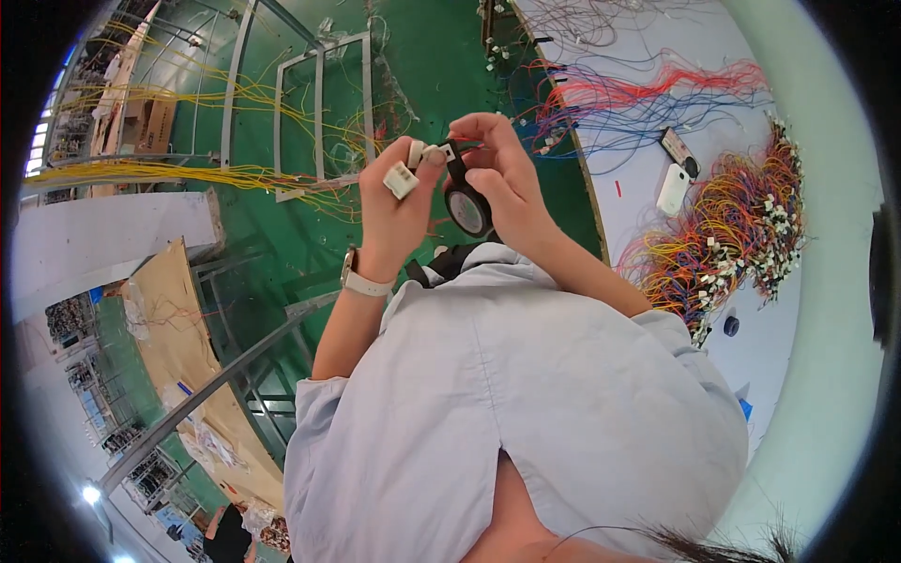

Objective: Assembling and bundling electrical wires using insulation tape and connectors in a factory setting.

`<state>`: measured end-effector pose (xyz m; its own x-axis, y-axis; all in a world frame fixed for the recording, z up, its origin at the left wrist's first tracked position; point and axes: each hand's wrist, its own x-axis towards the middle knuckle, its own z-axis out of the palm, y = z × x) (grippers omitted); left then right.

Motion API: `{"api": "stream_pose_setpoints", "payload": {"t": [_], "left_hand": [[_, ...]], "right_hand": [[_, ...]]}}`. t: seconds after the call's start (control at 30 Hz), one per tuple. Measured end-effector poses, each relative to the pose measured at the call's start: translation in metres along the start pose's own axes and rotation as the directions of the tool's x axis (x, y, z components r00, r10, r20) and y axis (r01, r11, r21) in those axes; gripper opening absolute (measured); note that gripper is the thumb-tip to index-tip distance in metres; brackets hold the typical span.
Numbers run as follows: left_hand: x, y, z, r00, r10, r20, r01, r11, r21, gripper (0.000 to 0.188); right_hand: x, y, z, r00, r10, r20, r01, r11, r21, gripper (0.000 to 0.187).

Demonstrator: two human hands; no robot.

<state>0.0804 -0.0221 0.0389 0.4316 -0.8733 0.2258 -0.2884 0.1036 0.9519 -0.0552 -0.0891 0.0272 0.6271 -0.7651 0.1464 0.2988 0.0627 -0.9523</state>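
Note:
White plastic connectors (401, 180) are gripped in my left hand (385, 214), its fingers closed round them. A roll of black tape (467, 212) hangs below my right hand (516, 195), with the thumb pressed on its upper side. From the roll, a black strip of tape (454, 161) runs up to the left thumb and a small white connector end. Dark and red wires (466, 144) show between the right fingers. Both hands are close together in front of my body, and the strip spans the gap between them.
On the white table (610, 202) to the right lie red wires (666, 80), blue wires, a white phone-like device (673, 190) and a heap of coloured wires with white connectors (741, 235). Yellow wires (169, 175) stretch across metal frames (319, 103) at left. A brown bench (169, 324) stands lower left.

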Motion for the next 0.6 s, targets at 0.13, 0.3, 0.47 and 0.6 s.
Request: {"api": "stream_pose_setpoints", "payload": {"t": [0.13,0.3,0.47,0.6], "left_hand": [[-0.006,-0.01,0.011,0.947,-0.318,-0.035,0.289,0.897,-0.335,0.022],[-0.009,-0.014,0.009,0.858,-0.503,0.107,0.451,0.635,-0.628,0.021],[-0.009,-0.017,0.003,0.806,-0.561,0.191,0.559,0.616,-0.555,0.02],[-0.013,-0.017,-0.006,0.928,-0.289,0.234,0.359,0.86,-0.361,0.019]], "right_hand": [[-0.004,0.007,0.004,1.0,-0.027,-0.012,0.023,0.971,-0.238,0.048],[-0.002,0.019,-0.002,0.997,-0.029,-0.078,0.0,0.935,-0.354,0.052],[0.005,0.032,-0.006,0.986,-0.1,-0.133,0.023,0.873,-0.487,0.05],[0.009,0.025,-0.013,0.977,0.211,-0.023,-0.213,0.972,-0.103,0.05]]}}
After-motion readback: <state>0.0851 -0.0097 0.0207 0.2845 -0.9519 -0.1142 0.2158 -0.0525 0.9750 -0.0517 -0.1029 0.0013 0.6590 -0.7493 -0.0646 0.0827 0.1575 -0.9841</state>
